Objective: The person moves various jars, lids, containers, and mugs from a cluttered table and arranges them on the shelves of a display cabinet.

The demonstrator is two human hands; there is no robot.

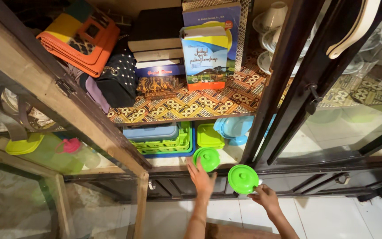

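Observation:
My left hand reaches into the lower shelf of an open cabinet, its fingers touching a round green lid that lies at the shelf's front edge. A second round green lid is in my right hand, gripped at its lower right rim in front of the cabinet's bottom rail. Behind the first lid stand a square green container, a light blue container and stacked green and blue baskets.
The upper shelf, lined with patterned paper, carries books, dark bags and an orange purse. A wooden door hangs open at left. Dark-framed glass doors at right show cups and plates. White tiles cover the floor.

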